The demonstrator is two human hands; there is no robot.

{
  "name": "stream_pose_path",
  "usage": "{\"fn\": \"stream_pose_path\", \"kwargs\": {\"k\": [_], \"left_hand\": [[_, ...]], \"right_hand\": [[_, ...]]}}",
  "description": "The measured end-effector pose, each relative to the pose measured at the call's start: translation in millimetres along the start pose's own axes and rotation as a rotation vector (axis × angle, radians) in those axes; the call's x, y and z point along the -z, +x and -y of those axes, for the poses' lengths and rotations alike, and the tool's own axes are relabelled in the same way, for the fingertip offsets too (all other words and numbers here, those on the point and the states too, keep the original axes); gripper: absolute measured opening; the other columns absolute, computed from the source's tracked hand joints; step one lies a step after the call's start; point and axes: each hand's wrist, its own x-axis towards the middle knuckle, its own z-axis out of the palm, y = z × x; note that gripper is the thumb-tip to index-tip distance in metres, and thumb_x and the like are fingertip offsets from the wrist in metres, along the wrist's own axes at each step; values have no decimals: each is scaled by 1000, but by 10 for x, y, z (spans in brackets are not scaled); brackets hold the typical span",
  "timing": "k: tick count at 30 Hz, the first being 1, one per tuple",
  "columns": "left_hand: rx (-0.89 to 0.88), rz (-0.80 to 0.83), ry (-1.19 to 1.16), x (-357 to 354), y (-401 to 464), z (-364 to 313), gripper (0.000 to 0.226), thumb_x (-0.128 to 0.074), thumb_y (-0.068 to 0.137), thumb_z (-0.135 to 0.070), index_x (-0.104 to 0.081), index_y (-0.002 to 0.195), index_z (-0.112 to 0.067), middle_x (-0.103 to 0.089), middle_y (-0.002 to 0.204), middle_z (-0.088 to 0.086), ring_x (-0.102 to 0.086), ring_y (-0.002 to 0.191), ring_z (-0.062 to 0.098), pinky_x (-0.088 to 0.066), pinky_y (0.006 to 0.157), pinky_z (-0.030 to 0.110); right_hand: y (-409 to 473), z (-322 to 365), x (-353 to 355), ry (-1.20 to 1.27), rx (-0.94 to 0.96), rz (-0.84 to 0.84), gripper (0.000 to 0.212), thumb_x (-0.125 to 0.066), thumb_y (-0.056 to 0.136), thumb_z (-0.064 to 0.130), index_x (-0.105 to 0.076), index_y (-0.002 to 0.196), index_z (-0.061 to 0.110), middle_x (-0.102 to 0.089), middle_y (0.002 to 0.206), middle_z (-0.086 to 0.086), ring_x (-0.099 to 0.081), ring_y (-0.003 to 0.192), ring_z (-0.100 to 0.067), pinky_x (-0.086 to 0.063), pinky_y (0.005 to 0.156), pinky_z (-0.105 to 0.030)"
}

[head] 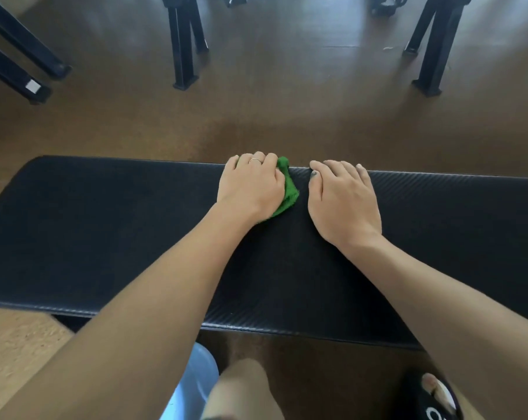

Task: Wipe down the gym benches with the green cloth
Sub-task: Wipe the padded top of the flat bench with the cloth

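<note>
A person leans over a black padded gym bench, the left hand pressing a green cloth against the pad near its far edge. Most of the cloth is hidden under the palm; only its right side shows. The fingers curl over the edge, so their tips are out of sight. The right hand rests flat just beside the cloth, holding nothing. A sandalled foot is cut off at the bottom.
</note>
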Motion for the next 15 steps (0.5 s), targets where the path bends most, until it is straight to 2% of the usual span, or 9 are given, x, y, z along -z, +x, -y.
{"fn": "stream_pose_path", "kwargs": {"k": [2,4,6,8,11,13,15], "left_hand": [[-2,-4,-2,0,-168,-27,48,-23,110,-32,-43,151,-19,-46,157,4,-36,147,23,-19,125,41],[-38,15,-15,-4,-542,-58,55,-20,110,-36,-28,162,-19,-27,169,3,-19,157,20,-10,130,41],[-102,34,1,1,-974,-124,62,-9,107,-41,-22,165,-21,-19,172,1,-12,160,18,-7,131,40],[-145,62,12,19,-1177,-144,70,0,102,-45,-21,165,-22,-17,172,0,-11,160,16,-7,131,39],[-161,63,16,42,-955,-131,72,1,100,-46,-19,165,-24,-15,173,-1,-9,160,15,-5,130,36],[-167,47,-12,2,-651,-152,62,-9,106,-42,-18,165,-25,-14,173,-2,-8,160,15,-4,131,36],[-152,32,-41,-33,-304,-206,55,-19,110,-36,-24,164,-25,-22,171,-2,-14,159,16,-8,130,37]], "right_hand": [[-23,-8,14,15,3,-5,55,-22,105,34,-58,144,17,-61,143,1,-46,139,-20,-21,126,-46],[-68,6,19,25,2,-3,55,-23,106,34,-57,145,15,-60,144,-1,-46,141,-21,-21,126,-45],[-89,6,29,34,1,-1,53,-25,107,33,-56,145,13,-58,147,-3,-44,143,-23,-22,126,-46],[-84,7,35,36,-3,-5,54,-24,107,33,-56,145,12,-57,147,-3,-44,144,-23,-22,126,-46],[-45,24,9,30,-16,-17,56,-22,107,34,-58,142,12,-60,146,-3,-46,143,-22,-22,126,-45],[-2,25,1,43,-25,-36,59,-18,106,34,-62,138,11,-63,141,-3,-50,139,-21,-24,126,-44],[14,23,-2,61,-28,-48,60,-17,105,33,-65,132,11,-66,135,-3,-53,134,-20,-24,125,-43]]}}
